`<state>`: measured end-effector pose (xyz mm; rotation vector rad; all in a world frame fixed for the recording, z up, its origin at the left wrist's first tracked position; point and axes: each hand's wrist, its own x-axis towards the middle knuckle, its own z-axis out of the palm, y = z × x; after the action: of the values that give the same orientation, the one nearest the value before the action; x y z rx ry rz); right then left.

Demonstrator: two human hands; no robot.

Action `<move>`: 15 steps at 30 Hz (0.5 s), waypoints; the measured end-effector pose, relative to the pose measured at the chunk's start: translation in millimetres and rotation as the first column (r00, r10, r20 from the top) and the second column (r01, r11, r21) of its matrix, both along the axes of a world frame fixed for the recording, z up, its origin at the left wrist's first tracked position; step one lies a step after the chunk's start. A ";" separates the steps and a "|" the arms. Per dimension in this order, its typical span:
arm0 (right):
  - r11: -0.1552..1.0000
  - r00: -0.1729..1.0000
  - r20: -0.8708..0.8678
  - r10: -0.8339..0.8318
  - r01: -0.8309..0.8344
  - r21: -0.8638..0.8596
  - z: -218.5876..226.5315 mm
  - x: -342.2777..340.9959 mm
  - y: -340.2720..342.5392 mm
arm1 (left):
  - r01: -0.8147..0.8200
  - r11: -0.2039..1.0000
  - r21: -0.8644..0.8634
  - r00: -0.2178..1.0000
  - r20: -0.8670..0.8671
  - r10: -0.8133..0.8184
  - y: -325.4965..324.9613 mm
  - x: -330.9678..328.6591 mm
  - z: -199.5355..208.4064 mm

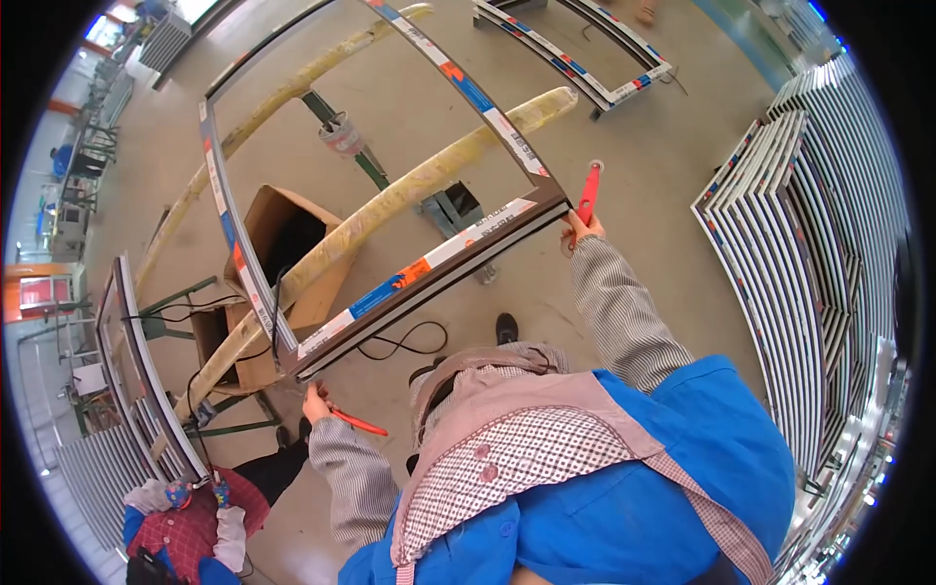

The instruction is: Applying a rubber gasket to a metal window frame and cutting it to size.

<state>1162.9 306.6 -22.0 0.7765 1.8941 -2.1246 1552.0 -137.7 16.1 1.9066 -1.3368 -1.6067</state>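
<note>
A large rectangular dark brown window frame (429, 276), with strips of printed white, blue and orange film, lies in front of me. At its near right corner, my right hand (579, 232) is closed around a red hand roller (590, 193) with a small pale wheel at its tip. My left hand (316, 403) is by the near left corner, its fingers closed on a slim red-handled tool (359, 421) that points right. The working end of that tool is hidden, so its kind is unclear. Whether either hand touches the frame I cannot tell.
Two film-wrapped padded bars (419, 190) support the frame. Beneath are an open cardboard box (283, 244) and a black cord (414, 336). Stacked frame pieces (780, 205) stand at right; another frame (614, 93) is farther off. A co-worker (190, 526) handles a frame (146, 370) at lower left.
</note>
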 end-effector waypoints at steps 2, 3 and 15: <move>0.997 1.000 0.024 0.017 -0.019 0.081 -9.5 -7.0 -5.8 | -0.018 1.000 -0.006 1.000 0.015 0.018 -11.5 10.9 17.3; 0.998 0.998 0.000 -0.056 0.056 0.036 -15.0 -8.6 -6.8 | -0.035 0.999 -0.018 0.999 0.012 0.035 -19.0 17.7 23.7; 0.935 0.936 -0.076 -0.344 0.334 -0.117 -42.8 95.0 -43.2 | 0.675 0.730 -0.107 0.737 0.122 -0.664 -175.8 4.0 -36.0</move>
<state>1257.9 263.5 -64.8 1.0639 1.7828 -2.4810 1556.1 -313.5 -19.9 1.4714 -2.3018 -1.6583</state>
